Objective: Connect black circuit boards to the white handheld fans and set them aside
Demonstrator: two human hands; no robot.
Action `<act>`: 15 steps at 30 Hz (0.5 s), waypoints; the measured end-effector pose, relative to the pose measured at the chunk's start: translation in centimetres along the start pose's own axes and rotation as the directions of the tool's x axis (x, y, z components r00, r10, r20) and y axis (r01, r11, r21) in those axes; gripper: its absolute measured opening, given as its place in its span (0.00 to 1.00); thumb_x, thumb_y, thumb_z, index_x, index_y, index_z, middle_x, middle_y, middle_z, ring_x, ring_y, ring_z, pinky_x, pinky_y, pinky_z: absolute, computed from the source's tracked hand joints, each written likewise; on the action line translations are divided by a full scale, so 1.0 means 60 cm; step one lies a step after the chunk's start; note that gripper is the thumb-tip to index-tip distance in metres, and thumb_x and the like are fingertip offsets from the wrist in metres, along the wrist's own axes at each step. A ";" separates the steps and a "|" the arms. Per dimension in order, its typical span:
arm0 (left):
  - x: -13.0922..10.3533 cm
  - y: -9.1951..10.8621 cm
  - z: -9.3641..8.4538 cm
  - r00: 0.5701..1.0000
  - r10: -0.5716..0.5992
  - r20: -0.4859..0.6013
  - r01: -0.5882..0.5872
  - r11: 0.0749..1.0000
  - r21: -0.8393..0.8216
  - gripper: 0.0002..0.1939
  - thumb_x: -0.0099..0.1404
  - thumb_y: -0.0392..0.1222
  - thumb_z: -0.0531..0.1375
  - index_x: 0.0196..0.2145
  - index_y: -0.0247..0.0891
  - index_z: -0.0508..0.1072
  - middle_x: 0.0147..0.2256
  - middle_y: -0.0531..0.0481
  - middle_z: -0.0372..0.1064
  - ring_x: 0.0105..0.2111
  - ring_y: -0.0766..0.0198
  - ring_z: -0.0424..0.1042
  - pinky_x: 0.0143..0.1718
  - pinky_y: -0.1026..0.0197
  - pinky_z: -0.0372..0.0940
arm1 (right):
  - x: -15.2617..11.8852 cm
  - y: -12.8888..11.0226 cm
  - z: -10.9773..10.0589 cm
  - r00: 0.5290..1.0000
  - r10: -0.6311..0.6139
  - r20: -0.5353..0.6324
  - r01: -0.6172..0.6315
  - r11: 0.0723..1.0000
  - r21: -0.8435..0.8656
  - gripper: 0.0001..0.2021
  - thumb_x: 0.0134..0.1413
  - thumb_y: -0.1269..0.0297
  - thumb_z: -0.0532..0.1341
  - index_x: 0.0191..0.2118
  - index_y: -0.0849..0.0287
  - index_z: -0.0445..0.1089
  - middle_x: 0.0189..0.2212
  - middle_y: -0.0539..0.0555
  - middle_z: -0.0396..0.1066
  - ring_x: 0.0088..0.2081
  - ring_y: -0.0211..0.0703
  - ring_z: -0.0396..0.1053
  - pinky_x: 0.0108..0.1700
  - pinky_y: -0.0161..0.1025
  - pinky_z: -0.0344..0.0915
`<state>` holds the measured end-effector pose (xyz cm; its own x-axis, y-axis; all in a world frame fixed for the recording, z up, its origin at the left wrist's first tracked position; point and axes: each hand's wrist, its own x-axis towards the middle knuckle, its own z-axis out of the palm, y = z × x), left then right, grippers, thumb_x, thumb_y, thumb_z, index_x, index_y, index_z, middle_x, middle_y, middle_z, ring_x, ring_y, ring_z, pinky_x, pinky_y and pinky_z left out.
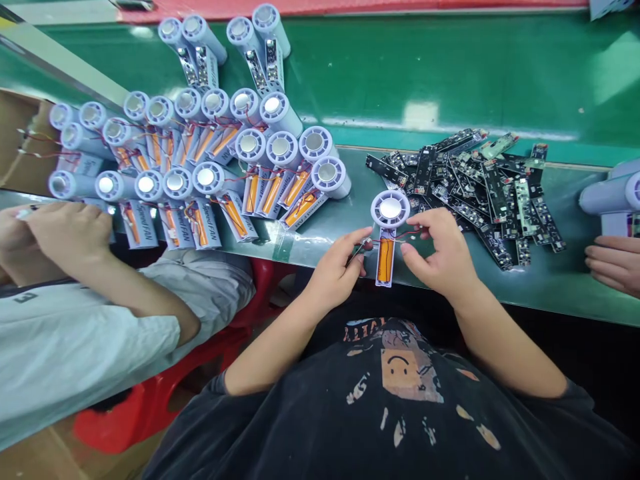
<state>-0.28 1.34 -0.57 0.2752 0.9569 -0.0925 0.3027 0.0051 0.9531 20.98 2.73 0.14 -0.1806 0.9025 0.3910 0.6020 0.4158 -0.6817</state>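
In front of me a lavender fan unit [391, 209] lies at the bench edge, its handle open with an orange battery [385, 259] showing. My left hand [341, 263] is at the left of the handle, thumb and fingers closed on a small dark part with thin wires; its exact shape is unclear. On the right of the handle, my right hand [440, 252] pinches the end of a thin dark-red wire [411, 233] that runs across the top of the battery. A pile of black circuit boards [487, 183] lies just beyond my right hand.
Several rows of similar fan units [175, 181] stand at the left, with a cardboard box [23, 140] beyond. A person's hands [75, 227] are at far left. Another person's hand [616, 263] holds a fan part at the right edge. A red stool [120, 413] is at lower left.
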 end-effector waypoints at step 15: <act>0.000 0.008 -0.001 0.996 -0.061 0.058 0.063 0.997 -0.040 0.11 0.64 0.37 0.59 0.46 0.39 0.70 0.44 0.47 0.69 0.33 0.67 0.69 0.33 0.63 0.66 | -0.002 0.010 0.007 0.979 0.149 -0.139 -0.103 0.950 0.296 0.05 0.60 0.65 0.62 0.38 0.53 0.77 0.35 0.52 0.77 0.38 0.42 0.74 0.41 0.42 0.72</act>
<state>-0.19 1.35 -0.06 0.3088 0.9364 -0.1669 0.2825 0.0773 0.9561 21.03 2.92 -0.61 0.0209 0.9301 0.3668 0.3597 0.3353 -0.8707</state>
